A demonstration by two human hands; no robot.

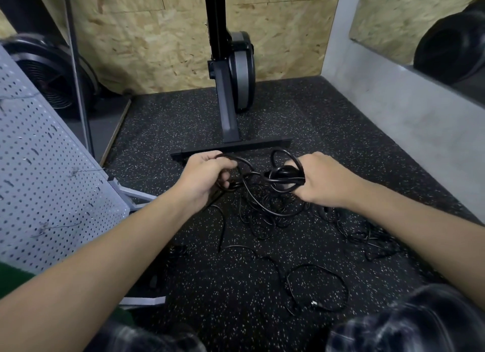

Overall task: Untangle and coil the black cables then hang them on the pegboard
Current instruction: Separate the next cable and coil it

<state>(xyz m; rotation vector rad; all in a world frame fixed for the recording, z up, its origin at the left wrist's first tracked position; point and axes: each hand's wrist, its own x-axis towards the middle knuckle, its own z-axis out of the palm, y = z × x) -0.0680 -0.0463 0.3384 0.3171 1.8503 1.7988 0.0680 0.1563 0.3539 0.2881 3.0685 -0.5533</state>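
Both hands are gripping the tangled black cables [265,178] above the speckled floor [328,131], left hand [203,178] fingers curling around one loop, right hand [319,179] fingers clutching the knotted bundle.

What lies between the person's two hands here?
In the head view, a knotted bundle of black cables spans from the left hand to the right hand; both grip it.

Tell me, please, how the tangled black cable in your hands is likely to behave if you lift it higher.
The tangled cable is probably floppy: its loops sag between the left hand and right hand. It will likely drag snagged strands along, since loops trail down into the pile on the floor.
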